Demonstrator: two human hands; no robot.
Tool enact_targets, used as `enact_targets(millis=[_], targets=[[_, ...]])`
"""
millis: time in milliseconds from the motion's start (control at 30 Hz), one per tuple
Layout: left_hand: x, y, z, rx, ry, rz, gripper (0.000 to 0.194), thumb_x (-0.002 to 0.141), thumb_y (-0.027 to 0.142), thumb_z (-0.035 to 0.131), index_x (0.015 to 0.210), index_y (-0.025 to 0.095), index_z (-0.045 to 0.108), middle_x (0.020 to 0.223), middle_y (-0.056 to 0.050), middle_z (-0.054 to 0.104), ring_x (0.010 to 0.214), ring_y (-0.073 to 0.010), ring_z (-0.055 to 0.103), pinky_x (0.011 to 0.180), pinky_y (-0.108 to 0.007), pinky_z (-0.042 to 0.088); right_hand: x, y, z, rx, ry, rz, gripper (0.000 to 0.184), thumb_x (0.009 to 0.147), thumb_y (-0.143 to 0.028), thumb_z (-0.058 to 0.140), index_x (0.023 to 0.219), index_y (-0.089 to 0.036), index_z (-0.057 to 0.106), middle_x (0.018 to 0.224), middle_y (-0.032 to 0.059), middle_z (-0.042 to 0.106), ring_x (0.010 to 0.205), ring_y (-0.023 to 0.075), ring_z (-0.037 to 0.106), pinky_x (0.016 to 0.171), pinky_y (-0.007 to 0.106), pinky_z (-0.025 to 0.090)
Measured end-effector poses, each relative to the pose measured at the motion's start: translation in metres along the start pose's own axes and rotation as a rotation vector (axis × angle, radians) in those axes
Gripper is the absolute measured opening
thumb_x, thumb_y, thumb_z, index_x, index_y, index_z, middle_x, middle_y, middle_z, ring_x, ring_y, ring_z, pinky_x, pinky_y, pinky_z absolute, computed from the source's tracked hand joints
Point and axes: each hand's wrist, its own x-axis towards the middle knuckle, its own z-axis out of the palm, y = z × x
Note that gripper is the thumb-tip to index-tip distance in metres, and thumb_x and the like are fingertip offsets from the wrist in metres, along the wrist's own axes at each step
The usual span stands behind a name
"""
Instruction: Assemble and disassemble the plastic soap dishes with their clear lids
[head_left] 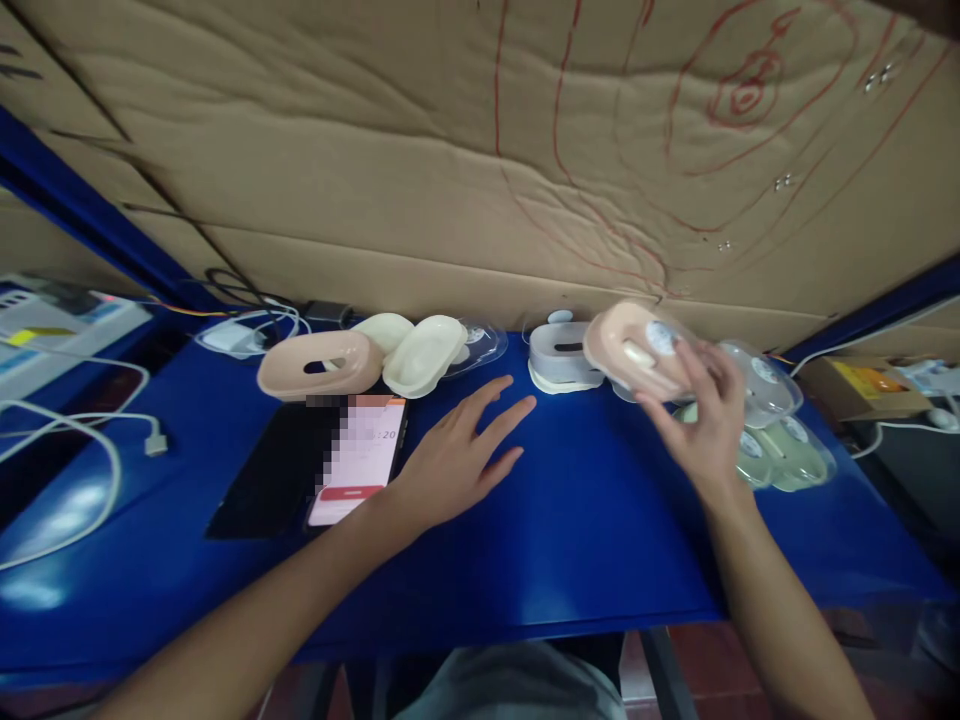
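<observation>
My right hand (pixel 701 415) grips a pink oval plastic box (pixel 637 350) with a clear cover and a round label, tilted above the table. My left hand (pixel 469 450) hovers over the blue table (pixel 555 540), its fingers spread and holding nothing. Beyond it lie two cream oval trays (pixel 426 355), one leaning on the other, and a clear lid (pixel 487 345). Further left stands a pink oval shell (pixel 319 365) with a slot. Between my hands, at the back, a greyish oval shell (pixel 562 342) rests on a cream base. Green labelled boxes (pixel 795 455) sit beside my right wrist.
Left of my left forearm lie a lit phone (pixel 360 460) and its black cover (pixel 266 475). White cables (pixel 112 450) cross the table's left side. A cardboard panel (pixel 360 150) rises behind. A cardboard box (pixel 862 390) stands at the far right.
</observation>
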Motion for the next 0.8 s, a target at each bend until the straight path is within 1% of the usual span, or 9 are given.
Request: enact_targets(millis=[133,200,300,367,467,567,667,733,800], targets=[[-0.001,-0.003,0.005,0.022,-0.095,-0.012,0.047,0.108,0.027,0.055,0.155,0.024,0.052,0.158,-0.018,0.054,0.138,-0.0365,0.062,0.108,-0.058,0.059,0.01,0.015,0.004,-0.288,-0.014,0.262,0.07,0.098,-0.067,0.065,0.152,-0.023,0.059,0.147,0.0202,0.056,0.132,0.0401,0.06,0.107,0.058,0.054],[-0.001,-0.006,0.009,0.044,-0.134,-0.013,0.044,0.108,0.026,0.055,0.151,0.022,0.057,0.155,-0.018,0.057,0.136,-0.0367,0.063,0.108,-0.059,0.058,0.013,0.015,0.008,-0.37,-0.066,0.322,0.069,0.098,-0.067,0.062,0.152,-0.024,0.059,0.148,0.0203,0.058,0.128,0.0417,0.063,0.104,0.06,0.055],[-0.002,-0.01,0.012,0.082,-0.169,-0.023,0.04,0.107,0.025,0.056,0.146,0.02,0.062,0.151,-0.017,0.06,0.132,-0.0351,0.065,0.106,-0.056,0.059,0.014,0.012,0.015,-0.398,-0.17,0.333,0.066,0.1,-0.063,0.06,0.154,-0.025,0.057,0.151,0.02,0.058,0.122,0.042,0.066,0.099,0.059,0.057],[-0.001,-0.012,0.012,0.11,-0.183,-0.033,0.036,0.107,0.024,0.056,0.142,0.019,0.065,0.147,-0.017,0.063,0.129,-0.0343,0.066,0.105,-0.054,0.059,0.012,0.009,0.018,-0.382,-0.208,0.301,0.065,0.102,-0.059,0.058,0.156,-0.022,0.054,0.155,0.0228,0.056,0.128,0.0449,0.063,0.1,0.062,0.055],[-0.001,-0.015,0.011,0.14,-0.187,-0.043,0.031,0.105,0.023,0.058,0.132,0.017,0.071,0.142,-0.017,0.065,0.126,-0.0347,0.066,0.108,-0.057,0.055,0.01,0.003,0.021,-0.33,-0.185,0.21,0.067,0.105,-0.052,0.056,0.162,-0.017,0.046,0.165,0.0268,0.045,0.148,0.0505,0.046,0.111,0.071,0.046],[-0.001,-0.016,0.01,0.145,-0.172,-0.047,0.027,0.104,0.022,0.059,0.127,0.017,0.073,0.139,-0.016,0.067,0.126,-0.0348,0.066,0.112,-0.06,0.051,0.016,-0.007,0.029,-0.167,-0.252,0.004,0.065,0.108,-0.037,0.051,0.168,-0.019,0.036,0.17,0.0227,0.041,0.158,0.0437,0.037,0.123,0.07,0.034],[-0.001,-0.015,0.01,0.141,-0.168,-0.055,0.026,0.104,0.023,0.059,0.126,0.018,0.073,0.139,-0.016,0.068,0.127,-0.0348,0.065,0.113,-0.061,0.049,0.03,-0.019,0.046,-0.012,-0.408,-0.196,0.058,0.108,-0.029,0.047,0.165,-0.02,0.042,0.164,0.019,0.051,0.155,0.0378,0.044,0.127,0.068,0.028],[0.0,-0.014,0.009,0.153,-0.164,-0.06,0.026,0.104,0.023,0.06,0.126,0.018,0.073,0.139,-0.016,0.068,0.127,-0.0347,0.065,0.114,-0.06,0.048,0.04,-0.026,0.057,0.035,-0.455,-0.231,0.048,0.108,-0.028,0.047,0.154,-0.019,0.057,0.151,0.0187,0.065,0.144,0.0372,0.057,0.126,0.068,0.028],[0.001,-0.012,0.007,0.168,-0.154,-0.058,0.027,0.104,0.023,0.059,0.127,0.018,0.072,0.138,-0.015,0.068,0.126,-0.034,0.065,0.113,-0.059,0.047,0.047,-0.033,0.062,0.087,-0.431,-0.225,0.037,0.109,-0.032,0.051,0.139,-0.02,0.068,0.133,0.0155,0.075,0.127,0.0342,0.068,0.122,0.065,0.034]])
